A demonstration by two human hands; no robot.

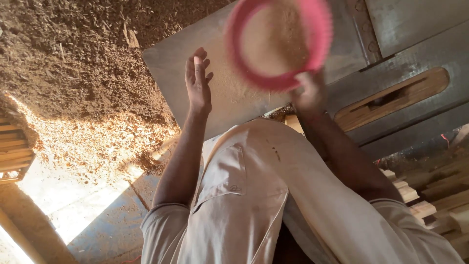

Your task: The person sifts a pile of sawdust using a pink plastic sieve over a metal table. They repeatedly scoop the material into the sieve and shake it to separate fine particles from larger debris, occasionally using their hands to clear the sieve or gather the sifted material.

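- Two hands are up over the metal table (pixel 229 93): the right hand (pixel 309 93) is closed on the lower rim of a pink bowl (pixel 279 41), and the left hand (pixel 198 80) is open and flat, fingers together, holding nothing.
- The pink bowl is blurred and tilted, its inside coated with sawdust; it sits just above the right hand and near, but apart from, the left hand, which is beside the bowl's lower-left edge.
- Judged from this, the step in hand is scooping or clearing sawdust off the table; the next move seems to call for a steady tilt of the bowl.
- Left of the bowl, beyond the table edge, a sawdust heap (pixel 78 63) covers the floor.
- Right of the bowl, a wooden slot insert (pixel 393 98) is set in the table.
- Well below it, stacked wooden slats (pixel 420 200).
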